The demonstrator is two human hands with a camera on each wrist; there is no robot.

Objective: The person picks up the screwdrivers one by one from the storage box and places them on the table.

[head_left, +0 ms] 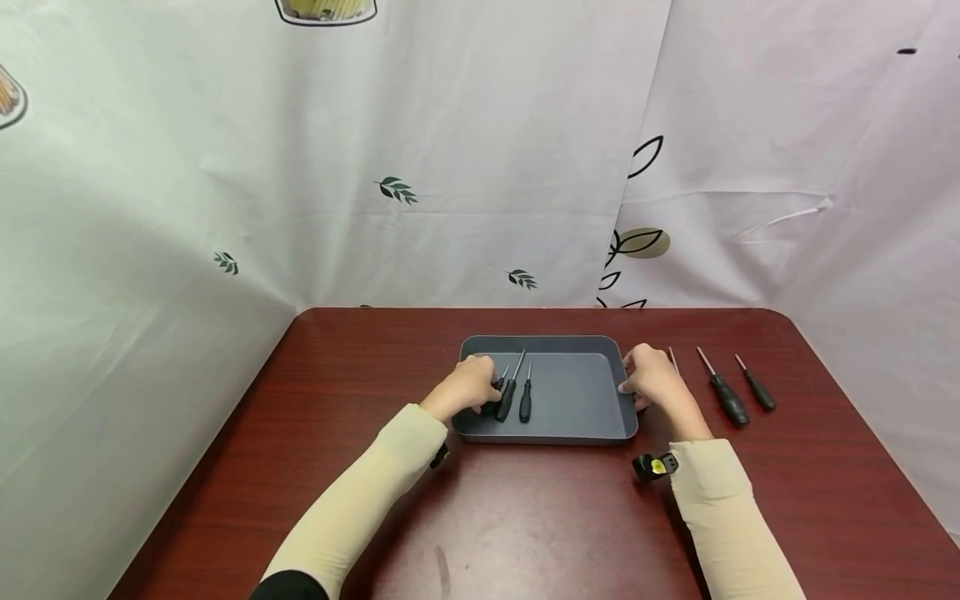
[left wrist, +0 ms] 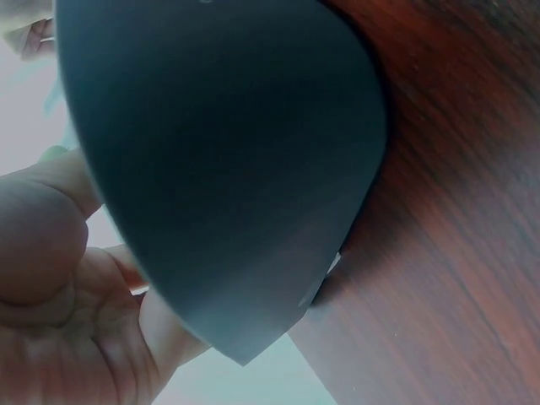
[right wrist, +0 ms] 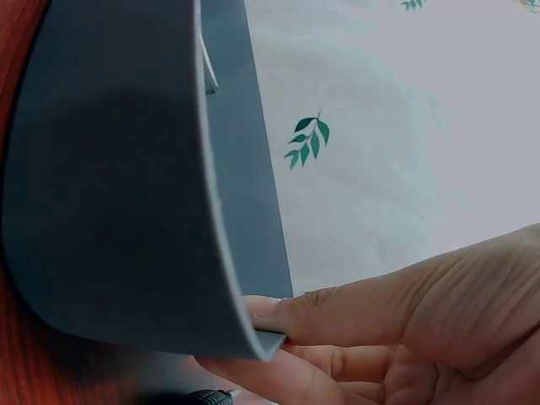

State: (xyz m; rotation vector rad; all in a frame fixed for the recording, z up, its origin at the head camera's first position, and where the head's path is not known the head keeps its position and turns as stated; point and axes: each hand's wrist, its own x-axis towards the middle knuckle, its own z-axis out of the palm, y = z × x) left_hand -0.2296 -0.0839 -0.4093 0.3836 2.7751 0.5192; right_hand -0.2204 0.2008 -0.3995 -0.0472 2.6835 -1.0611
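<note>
A shallow grey tray (head_left: 577, 398) lies on the table, with several dark-handled screwdrivers in its left part. My left hand (head_left: 468, 384) reaches over the tray's left wall, its curled fingers around the handle of the leftmost screwdriver (head_left: 491, 407). In the left wrist view the tray's wall (left wrist: 228, 152) hides those fingertips. Beside that one lie a longer screwdriver (head_left: 507, 400) and a short screwdriver (head_left: 526, 402). My right hand (head_left: 654, 377) pinches the tray's right wall, the thumb inside the rim and the fingers outside, as the right wrist view shows.
Right of the tray, a large screwdriver (head_left: 729, 400) and a smaller screwdriver (head_left: 761, 389) lie on the reddish-brown table (head_left: 360, 383). A thin metal shaft (head_left: 673, 360) shows behind my right hand. White patterned curtains (head_left: 465, 125) stand behind and beside the table.
</note>
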